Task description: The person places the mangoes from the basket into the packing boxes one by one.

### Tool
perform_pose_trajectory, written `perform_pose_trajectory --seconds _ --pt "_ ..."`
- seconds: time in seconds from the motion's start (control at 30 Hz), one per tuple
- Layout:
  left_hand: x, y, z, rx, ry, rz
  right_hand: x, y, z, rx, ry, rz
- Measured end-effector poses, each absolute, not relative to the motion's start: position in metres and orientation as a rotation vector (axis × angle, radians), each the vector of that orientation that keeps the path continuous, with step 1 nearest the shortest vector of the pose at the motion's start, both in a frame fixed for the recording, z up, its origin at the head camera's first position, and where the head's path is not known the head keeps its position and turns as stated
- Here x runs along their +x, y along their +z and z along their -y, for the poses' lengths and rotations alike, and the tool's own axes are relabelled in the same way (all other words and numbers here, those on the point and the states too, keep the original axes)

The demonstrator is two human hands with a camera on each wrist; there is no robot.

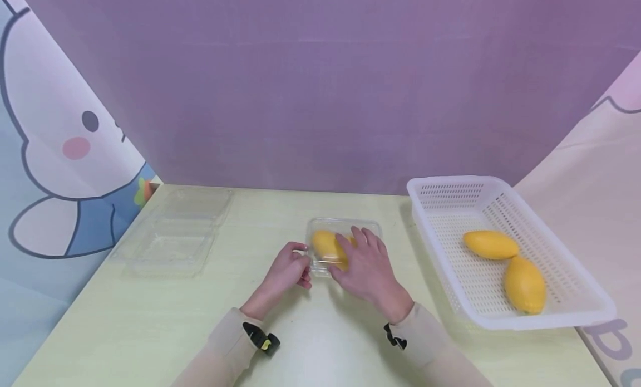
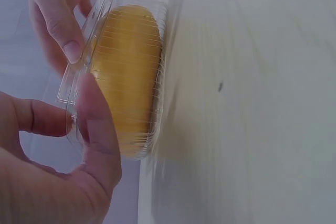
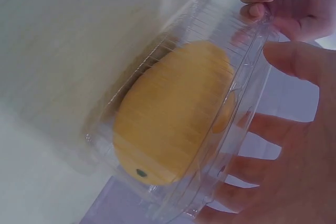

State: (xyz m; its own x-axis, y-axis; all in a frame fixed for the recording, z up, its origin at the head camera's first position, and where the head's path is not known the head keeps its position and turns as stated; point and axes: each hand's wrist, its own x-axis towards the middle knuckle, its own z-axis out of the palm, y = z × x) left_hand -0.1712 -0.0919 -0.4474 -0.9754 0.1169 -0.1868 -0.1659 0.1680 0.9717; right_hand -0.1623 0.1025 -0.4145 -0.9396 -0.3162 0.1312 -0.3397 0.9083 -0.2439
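Near the middle of the table stands a clear plastic clamshell box [image 1: 320, 223] with yellow mangoes [image 3: 173, 114] inside. Its lid lies over the fruit. My left hand [image 1: 290, 269] pinches the left edge of the box between thumb and index finger, at the rim in the left wrist view. My right hand [image 1: 368, 267] rests on the lid from the right, with its fingers spread and fairly straight. Part of the box and the fruit is hidden under it in the head view.
At the right stands a white slotted plastic basket [image 1: 440, 264] holding two mangoes [image 1: 524, 285]. More clear plastic boxes [image 1: 172, 236], with lids raised, lie at the table's left side. A purple backdrop [image 1: 320, 97] rises behind the table [image 1: 260, 220].
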Motion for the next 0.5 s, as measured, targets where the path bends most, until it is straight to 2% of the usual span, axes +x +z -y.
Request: perform_pose_trajectory --seconds 0.5 --pt "-0.173 -0.446 0.107 0.037 1.724 -2.361 -0.169 -0.411 -0.109 0.546 0.379 3.036"
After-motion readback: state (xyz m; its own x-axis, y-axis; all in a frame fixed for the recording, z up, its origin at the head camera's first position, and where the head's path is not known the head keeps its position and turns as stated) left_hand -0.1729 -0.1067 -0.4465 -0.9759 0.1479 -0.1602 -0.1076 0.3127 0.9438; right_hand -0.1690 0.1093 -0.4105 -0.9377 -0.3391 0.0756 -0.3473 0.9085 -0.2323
